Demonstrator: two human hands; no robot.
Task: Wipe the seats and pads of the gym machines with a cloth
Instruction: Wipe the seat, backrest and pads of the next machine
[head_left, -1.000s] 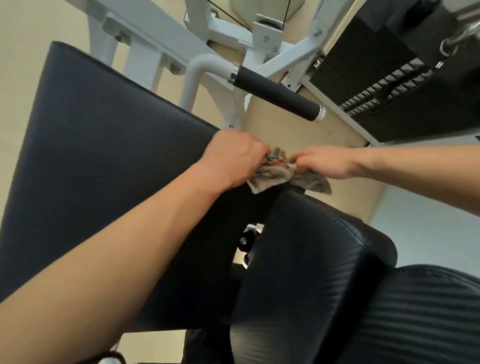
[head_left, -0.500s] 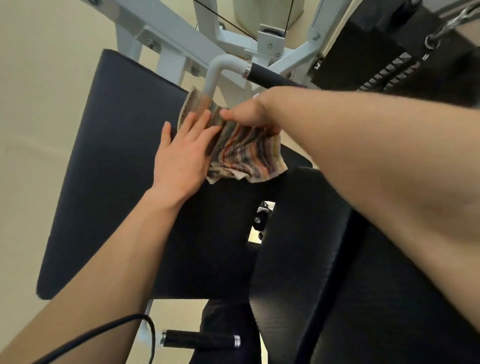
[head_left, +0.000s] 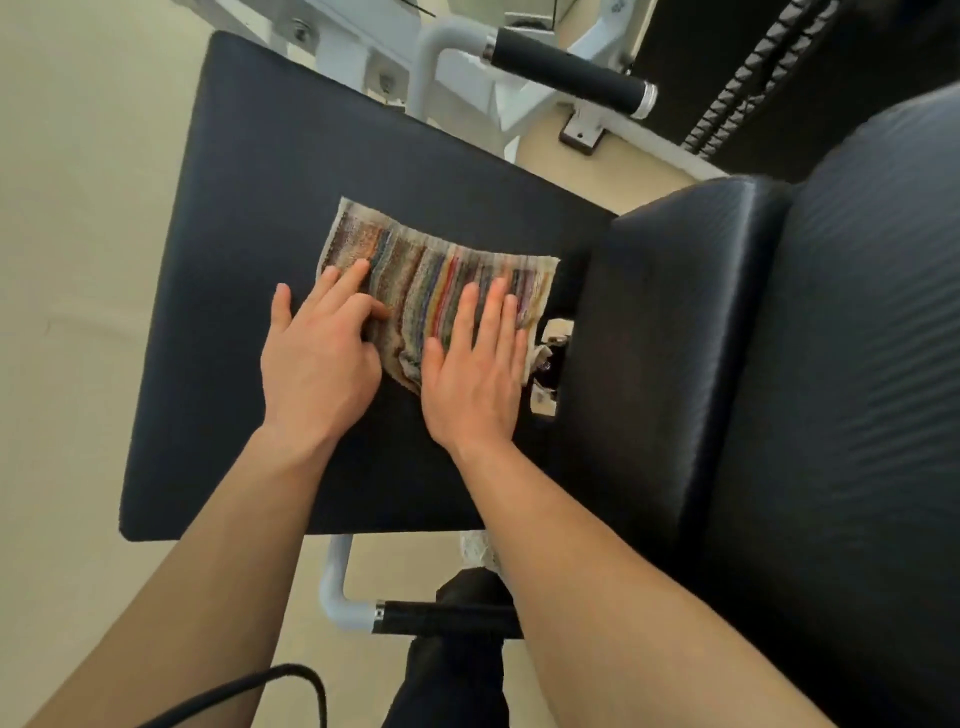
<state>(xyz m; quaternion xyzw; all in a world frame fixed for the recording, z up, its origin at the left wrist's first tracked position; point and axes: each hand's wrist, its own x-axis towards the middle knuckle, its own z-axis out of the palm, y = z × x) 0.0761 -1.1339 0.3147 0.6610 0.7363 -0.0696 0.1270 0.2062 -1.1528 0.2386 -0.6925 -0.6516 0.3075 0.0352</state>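
Observation:
A multicoloured striped cloth (head_left: 426, 270) lies spread flat on the black seat pad (head_left: 260, 171) of a gym machine. My left hand (head_left: 317, 358) presses its fingertips on the cloth's left edge, some fingers curled. Palm down, my right hand (head_left: 475, 374) rests flat with fingers apart on the cloth's lower right part. A black back pad (head_left: 675, 332) stands right of the seat, with a small gap between them.
A white machine frame (head_left: 467, 88) with a black grip handle (head_left: 566, 73) is beyond the seat. A second black handle (head_left: 447, 618) sits below the seat's near edge. A black weight stack (head_left: 769, 88) is at the top right. A black cable (head_left: 260, 686) crosses the lower left.
The cloth went from bunched between both hands to unfolded and spread flat on the seat. Both hands now lie on it, and my right arm has drawn back.

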